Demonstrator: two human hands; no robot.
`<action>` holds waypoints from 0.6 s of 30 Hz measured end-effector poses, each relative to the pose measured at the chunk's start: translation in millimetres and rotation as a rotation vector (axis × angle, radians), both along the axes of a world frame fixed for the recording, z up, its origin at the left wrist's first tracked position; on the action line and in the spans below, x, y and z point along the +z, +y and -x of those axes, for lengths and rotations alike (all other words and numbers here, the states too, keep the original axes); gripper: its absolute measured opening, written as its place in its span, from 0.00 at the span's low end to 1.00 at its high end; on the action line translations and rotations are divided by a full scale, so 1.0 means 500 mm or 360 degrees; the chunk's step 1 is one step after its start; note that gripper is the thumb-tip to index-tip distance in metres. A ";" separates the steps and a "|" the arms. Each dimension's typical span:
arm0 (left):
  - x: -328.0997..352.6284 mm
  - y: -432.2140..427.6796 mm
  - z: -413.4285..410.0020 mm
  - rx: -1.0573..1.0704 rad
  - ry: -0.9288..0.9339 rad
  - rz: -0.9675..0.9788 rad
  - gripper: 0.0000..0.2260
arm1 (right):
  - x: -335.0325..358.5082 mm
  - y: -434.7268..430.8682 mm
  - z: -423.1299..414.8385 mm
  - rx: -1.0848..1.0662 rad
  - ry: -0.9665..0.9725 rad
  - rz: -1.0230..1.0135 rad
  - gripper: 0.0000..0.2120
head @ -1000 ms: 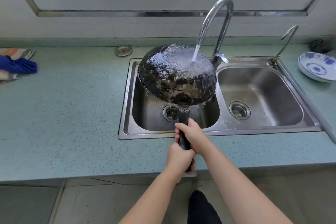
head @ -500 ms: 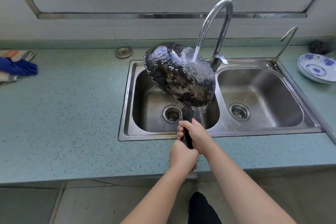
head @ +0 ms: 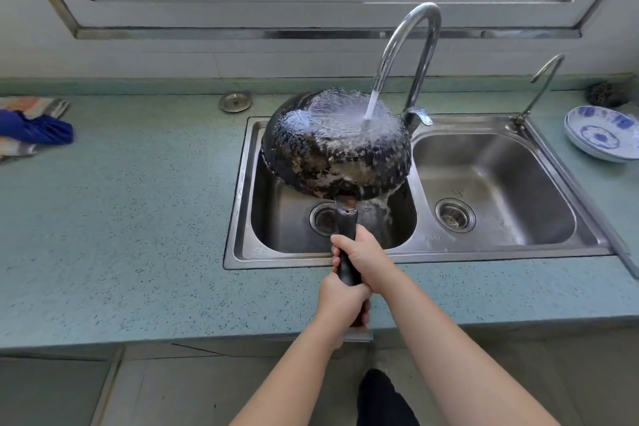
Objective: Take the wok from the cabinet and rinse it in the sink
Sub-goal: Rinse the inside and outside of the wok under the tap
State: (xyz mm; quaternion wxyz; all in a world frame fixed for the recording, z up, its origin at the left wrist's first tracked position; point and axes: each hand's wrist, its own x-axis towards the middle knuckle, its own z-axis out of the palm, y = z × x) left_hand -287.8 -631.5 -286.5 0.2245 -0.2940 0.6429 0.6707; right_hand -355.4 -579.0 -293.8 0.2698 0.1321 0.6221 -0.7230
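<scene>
A blackened wok [head: 332,156] hangs upside down over the left basin of the steel double sink [head: 498,183], its scorched underside facing up. Water from the tall curved faucet [head: 411,48] strikes the wok's bottom and fans out over it. Both hands grip the wok's dark handle [head: 346,235] one behind the other: my right hand [head: 363,252] is further up, closer to the wok, and my left hand [head: 340,301] holds the handle's end over the counter's front edge.
A blue-patterned bowl [head: 601,135] sits on the counter right of the sink, beside a small second tap [head: 543,83] and a dark scrubber [head: 607,95]. A sink strainer lid [head: 235,102] lies behind the left basin. Cloths [head: 34,126] lie at far left.
The wok rolled from a sideways tilt back to bottom-up and level under the stream. Both hands stayed on the handle.
</scene>
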 end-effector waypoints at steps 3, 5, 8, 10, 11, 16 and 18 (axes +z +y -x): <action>-0.004 -0.006 -0.003 0.0012 -0.0003 -0.0076 0.04 | -0.005 -0.005 0.000 0.0049 0.0046 -0.0113 0.07; -0.008 -0.009 -0.004 0.0019 -0.0009 -0.0101 0.04 | -0.008 -0.009 0.000 0.0057 0.0060 -0.0160 0.07; -0.013 -0.011 -0.005 0.0025 -0.0027 -0.0123 0.04 | -0.009 -0.012 0.000 0.0061 0.0070 -0.0184 0.07; -0.013 -0.012 -0.006 0.0023 -0.0033 -0.0136 0.04 | -0.010 -0.013 0.001 0.0072 0.0076 -0.0202 0.06; -0.013 -0.013 -0.006 0.0021 -0.0036 -0.0140 0.05 | -0.011 -0.013 0.001 0.0074 0.0073 -0.0217 0.06; -0.014 -0.017 -0.006 0.0009 -0.0039 -0.0144 0.06 | -0.013 -0.013 0.000 0.0074 0.0045 -0.0202 0.06; -0.014 -0.019 -0.007 0.0009 -0.0042 -0.0151 0.05 | -0.013 -0.015 -0.001 0.0070 0.0039 -0.0194 0.06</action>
